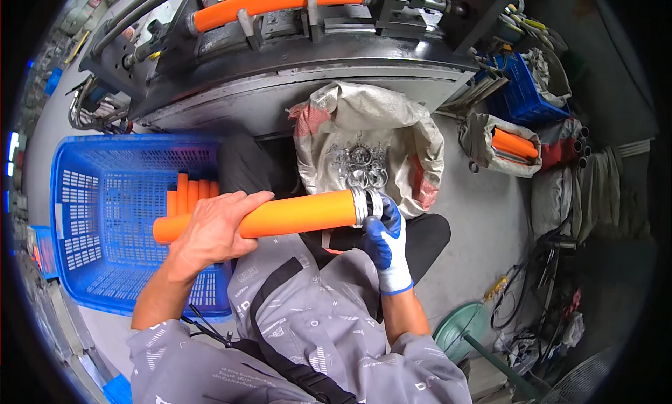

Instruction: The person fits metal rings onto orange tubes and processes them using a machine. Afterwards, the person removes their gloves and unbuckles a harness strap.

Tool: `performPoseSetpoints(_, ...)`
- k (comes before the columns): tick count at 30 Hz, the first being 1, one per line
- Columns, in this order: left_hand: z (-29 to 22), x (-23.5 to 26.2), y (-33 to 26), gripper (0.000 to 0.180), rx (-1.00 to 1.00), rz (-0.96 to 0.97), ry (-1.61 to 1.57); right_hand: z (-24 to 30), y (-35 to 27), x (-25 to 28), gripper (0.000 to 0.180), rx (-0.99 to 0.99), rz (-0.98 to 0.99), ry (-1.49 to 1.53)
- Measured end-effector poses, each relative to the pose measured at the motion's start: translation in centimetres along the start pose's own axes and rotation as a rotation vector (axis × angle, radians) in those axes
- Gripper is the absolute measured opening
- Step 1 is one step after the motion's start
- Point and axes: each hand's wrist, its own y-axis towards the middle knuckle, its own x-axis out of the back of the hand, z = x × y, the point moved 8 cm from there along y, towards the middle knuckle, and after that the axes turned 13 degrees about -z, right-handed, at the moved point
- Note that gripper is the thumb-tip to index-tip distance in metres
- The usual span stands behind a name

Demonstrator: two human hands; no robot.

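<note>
Across my lap lies an orange tube (301, 216), its right end ringed with silvery metal bands (360, 207). My bare left hand (218, 225) is wrapped around it nearer the left end. At the banded end, my right hand (386, 239), in a white glove with blue fingers, closes on a metal ring (376, 204). The ring sits right at the tube's mouth; whether it touches the tube I cannot tell. Just beyond, an open woven sack (336, 100) holds many loose metal rings (360, 167).
A blue plastic basket (77, 215) with several orange tubes (183, 190) stands at my left. Ahead is a metal machine bench (294, 75) carrying a long orange tube (280, 5). To the right are a sack of orange tubes (514, 144), a blue crate (521, 89) and a green round base (462, 327).
</note>
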Motion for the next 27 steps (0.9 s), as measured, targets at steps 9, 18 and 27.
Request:
performPoseSetpoints(9, 3.7, 2.1, -1.6, 0.061, 0.422, -0.487, -1.198, -0.5, -0.8, -1.3, 0.06, -0.205, 0.117, 0.432)
performPoseSetpoints(18, 4.6, -2.6, -2.2, 0.045, 0.747, -0.517, -1.706, 2.1, -2.1, -3.4, 0.067, 0.084, 0.187, -0.603)
performPoseSetpoints(27, 4.6, -2.8, -2.5, 0.044, 0.733, -0.485, -1.629, 0.9, -1.9, -2.1, 0.094, -0.152, 0.004, -0.025)
